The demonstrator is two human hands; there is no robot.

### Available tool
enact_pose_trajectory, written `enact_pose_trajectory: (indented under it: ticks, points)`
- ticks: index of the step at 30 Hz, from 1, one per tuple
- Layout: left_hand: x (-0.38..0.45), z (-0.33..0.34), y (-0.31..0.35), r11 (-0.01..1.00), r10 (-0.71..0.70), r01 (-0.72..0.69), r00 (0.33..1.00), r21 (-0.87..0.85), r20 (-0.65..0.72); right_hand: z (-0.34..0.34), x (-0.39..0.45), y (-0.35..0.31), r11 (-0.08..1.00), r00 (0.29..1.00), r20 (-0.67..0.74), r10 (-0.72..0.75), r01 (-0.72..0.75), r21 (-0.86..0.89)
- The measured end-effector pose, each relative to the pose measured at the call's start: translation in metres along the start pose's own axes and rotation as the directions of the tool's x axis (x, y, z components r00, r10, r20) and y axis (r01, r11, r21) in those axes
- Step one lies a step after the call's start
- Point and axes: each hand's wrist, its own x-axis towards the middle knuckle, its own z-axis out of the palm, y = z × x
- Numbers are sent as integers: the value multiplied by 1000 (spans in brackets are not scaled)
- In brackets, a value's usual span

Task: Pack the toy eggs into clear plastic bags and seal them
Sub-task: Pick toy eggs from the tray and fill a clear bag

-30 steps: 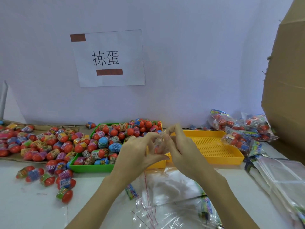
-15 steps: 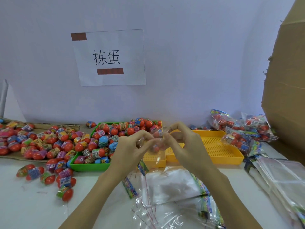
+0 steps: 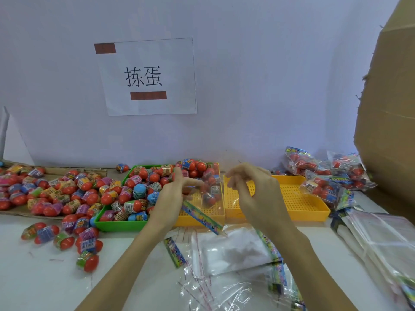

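A: Where is the bag (image 3: pixel 210 194) right now?

B: Held up over the yellow tray (image 3: pixel 301 203), toward the worktop's far edge. The left hand (image 3: pixel 171 198) pinches it near its upper left side. I can make out a few toy eggs inside, and its printed strip (image 3: pixel 202 217) slants down toward the near edge.

A: And the right hand (image 3: pixel 253 194)?

B: Just beside the bag on its right, fingers loosely curled, not clearly touching it. It may hold a sliver of film, but I cannot tell.

A: So what does the seal turn on?

B: The bag's long axis hangs roughly upright, tilted. Its open end sits beside the left grip, so the left is nearer; the right must come in leftward.

A: Supplies?

B: Loose eggs (image 3: pixel 134 194) fill the green tray (image 3: pixel 112 224) at left; finished packs (image 3: pixel 323 182) lie toward the far right corner.
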Motion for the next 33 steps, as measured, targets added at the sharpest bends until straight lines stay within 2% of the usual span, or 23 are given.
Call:
enact_pose_trajectory:
  ticks: [2,4,6,10,14,20,22,25,28,33]
  points:
    - [-1,3,-6,980,53,-70,994,188,92,-1,1,2,999,1000,-17,-3,2,-45]
    - [-3,6,-12,908,108,-189,968,373,228,-2,1,5,997,1000,9,0,0,-79]
    - [-4,7,-12,836,90,-243,945,492,313,-1,0,7,994,998,62,4,2,-107]
    - [-5,8,-10,720,128,-317,935,618,330,2,-2,12,987,992,128,2,19,-160]
    - [-5,10,-13,710,110,-288,947,643,303,5,-3,15,985,988,154,21,5,-170]
    - [0,3,-12,890,119,-157,986,428,114,5,-5,17,974,963,266,48,14,-226]
    - [0,3,-9,939,143,-125,989,319,-33,5,-6,17,969,950,303,76,1,-245]
    - [0,0,2,989,144,-137,964,49,-225,5,-5,17,966,940,325,106,-20,-256]
    - [-2,-1,14,960,133,-177,970,-215,-205,6,-4,15,966,934,342,106,-15,-258]
    - [-13,8,25,927,243,-260,965,-269,-94,6,-4,11,976,947,320,32,40,-215]
